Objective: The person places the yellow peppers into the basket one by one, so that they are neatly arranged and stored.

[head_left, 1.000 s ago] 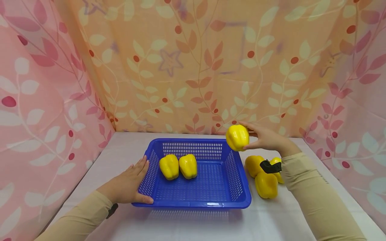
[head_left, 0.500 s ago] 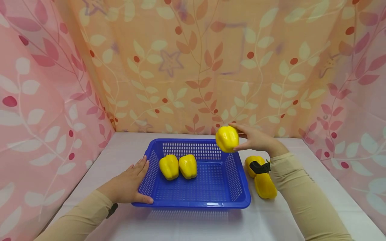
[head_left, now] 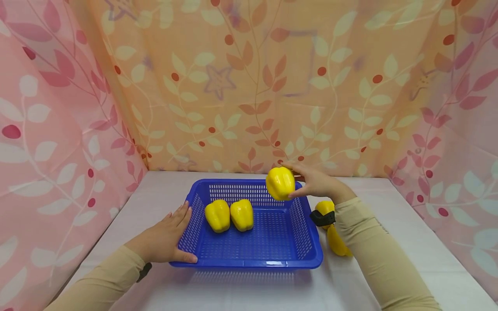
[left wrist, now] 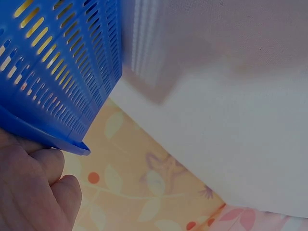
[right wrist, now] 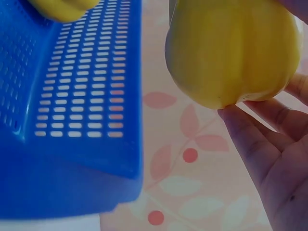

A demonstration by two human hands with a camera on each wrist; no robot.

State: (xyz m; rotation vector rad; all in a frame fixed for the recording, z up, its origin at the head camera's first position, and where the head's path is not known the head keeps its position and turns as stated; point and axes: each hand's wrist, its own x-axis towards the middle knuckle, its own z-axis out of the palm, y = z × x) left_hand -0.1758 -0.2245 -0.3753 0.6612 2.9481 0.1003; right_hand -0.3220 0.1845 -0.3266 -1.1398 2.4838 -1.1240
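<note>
A yellow bell pepper (head_left: 280, 184) is gripped between the thumb and fingers of my right hand (head_left: 317, 183), raised over the back right part of the blue plastic basket (head_left: 249, 263). In the right wrist view the fingertips press against the bell pepper (right wrist: 231, 53) from below, beside the basket wall. Two more yellow bell peppers, a left one (head_left: 218, 216) and a right one (head_left: 242, 215), lie side by side in the basket's left half. My left hand (head_left: 165, 235) rests on the basket's left rim, fingers stretched along it and thumb at the front corner.
Outside the basket's right side, more yellow bell peppers (head_left: 337, 242) lie on the white tablecloth (head_left: 155, 289), partly hidden by my right forearm and its black wrist strap (head_left: 323, 218). Floral curtains (head_left: 249, 86) enclose the table at the back and both sides.
My right hand has carried the bell pepper leftward, from above the basket's right rim to over its inside. The left hand and the two bell peppers in the basket stay put.
</note>
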